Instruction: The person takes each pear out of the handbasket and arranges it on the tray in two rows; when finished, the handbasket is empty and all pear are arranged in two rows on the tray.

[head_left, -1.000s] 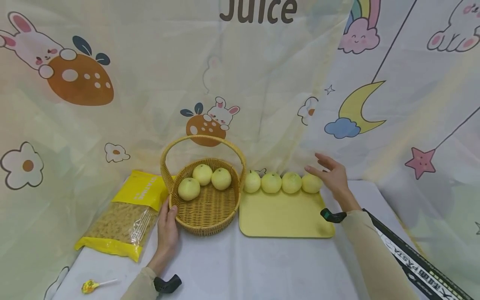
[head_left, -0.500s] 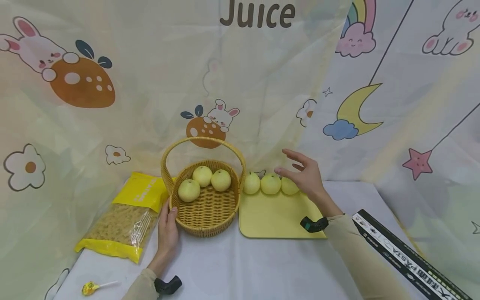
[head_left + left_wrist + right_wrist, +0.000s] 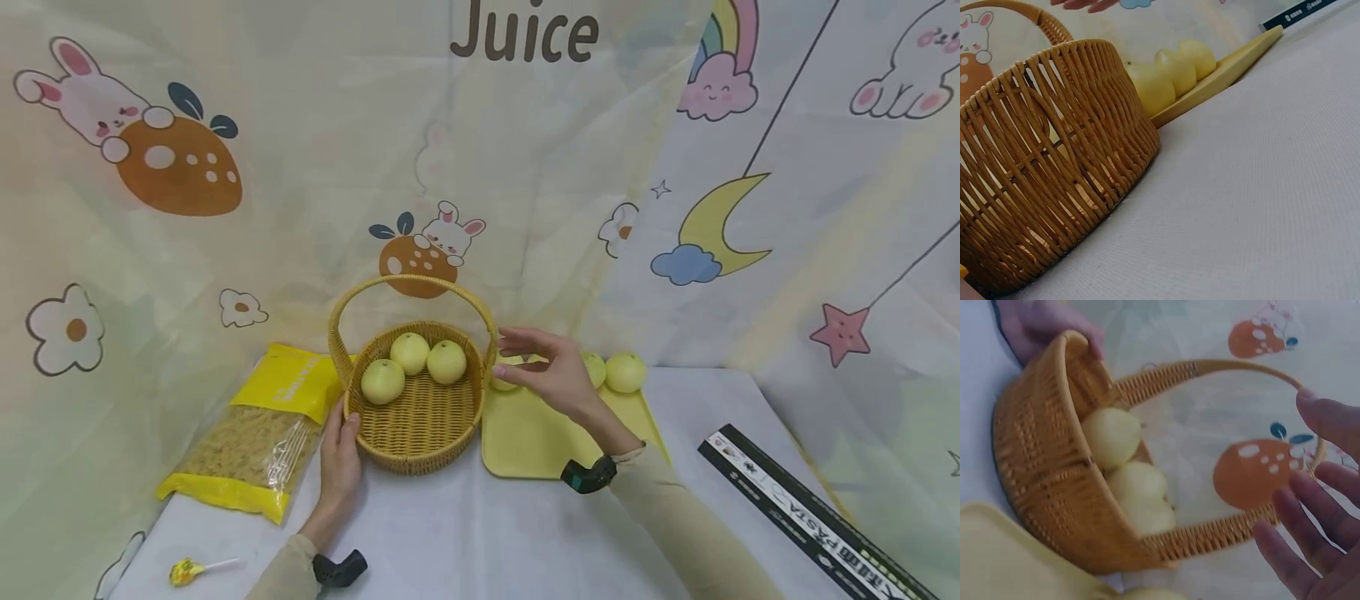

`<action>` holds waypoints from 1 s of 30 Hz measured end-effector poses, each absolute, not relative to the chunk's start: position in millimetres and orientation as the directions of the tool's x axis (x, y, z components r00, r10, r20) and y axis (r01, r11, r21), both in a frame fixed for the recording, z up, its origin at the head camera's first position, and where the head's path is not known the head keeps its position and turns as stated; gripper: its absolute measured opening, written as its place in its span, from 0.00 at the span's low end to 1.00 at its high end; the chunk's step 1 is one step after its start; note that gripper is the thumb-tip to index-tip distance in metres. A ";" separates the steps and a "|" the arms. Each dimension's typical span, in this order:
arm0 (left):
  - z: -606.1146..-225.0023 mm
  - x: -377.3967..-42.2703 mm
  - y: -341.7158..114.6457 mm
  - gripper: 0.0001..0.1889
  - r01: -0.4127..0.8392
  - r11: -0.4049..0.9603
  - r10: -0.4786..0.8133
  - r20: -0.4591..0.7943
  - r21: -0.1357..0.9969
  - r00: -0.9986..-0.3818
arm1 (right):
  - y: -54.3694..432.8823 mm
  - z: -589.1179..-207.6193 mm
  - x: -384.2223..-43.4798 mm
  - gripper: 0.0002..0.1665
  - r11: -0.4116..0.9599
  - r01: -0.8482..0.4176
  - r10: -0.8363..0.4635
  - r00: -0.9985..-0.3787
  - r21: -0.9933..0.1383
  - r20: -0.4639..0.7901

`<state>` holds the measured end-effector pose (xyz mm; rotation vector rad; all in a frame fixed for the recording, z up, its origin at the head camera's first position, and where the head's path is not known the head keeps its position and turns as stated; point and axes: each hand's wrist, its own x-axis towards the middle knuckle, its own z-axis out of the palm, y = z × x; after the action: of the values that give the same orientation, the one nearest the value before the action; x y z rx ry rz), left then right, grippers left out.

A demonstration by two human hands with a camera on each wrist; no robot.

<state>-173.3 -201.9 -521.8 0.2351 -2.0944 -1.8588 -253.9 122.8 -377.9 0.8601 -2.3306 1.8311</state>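
Observation:
A round wicker basket (image 3: 416, 429) with a tall handle holds three round, pale green fruits (image 3: 382, 382) with short stems. My left hand (image 3: 339, 467) holds the basket at its left side, thumb near the rim. On a yellow tray (image 3: 525, 450) to the right, more of these fruits (image 3: 626, 372) stand in a row along the back edge. My right hand (image 3: 551, 373) is over the left end of that row, beside the basket's handle, and hides part of the row. In the right wrist view its fingers (image 3: 1310, 519) are spread, with nothing between them and the thumb.
A yellow bag of pasta (image 3: 247, 442) lies left of the basket. A wrapped lollipop (image 3: 187, 572) is at the front left. A long black pasta box (image 3: 810, 508) lies slanted at the right. A printed cloth (image 3: 540, 208) hangs behind the white-covered table (image 3: 480, 542).
My right hand has moved left along the fruit row, from its right end to beside the basket. The left hand stays at the basket, and the fruits keep their places.

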 end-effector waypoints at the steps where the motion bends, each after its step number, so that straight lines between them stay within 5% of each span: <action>1: -522.3 -173.2 -201.8 0.30 0.088 0.136 -0.336 0.130 0.987 -0.933 | 117.9 -378.9 -252.6 0.31 0.125 -0.458 -0.408 -0.832 -0.880 0.376; 8: -523.6 -172.6 -202.4 0.31 0.071 0.145 -0.332 0.117 0.987 -0.936 | 85.5 -384.8 -248.7 0.33 0.083 -0.443 -0.511 -0.788 -0.893 0.343; 30: -523.9 -174.9 -205.0 0.30 0.099 0.129 -0.340 0.138 0.987 -0.930 | -11.7 -402.0 -286.3 0.38 0.306 -0.276 -0.638 -0.770 -0.911 0.019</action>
<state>-174.9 -205.0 -523.9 0.2339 -2.0846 -1.8627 -286.3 -11.7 -402.0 1.0292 -2.8004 1.8223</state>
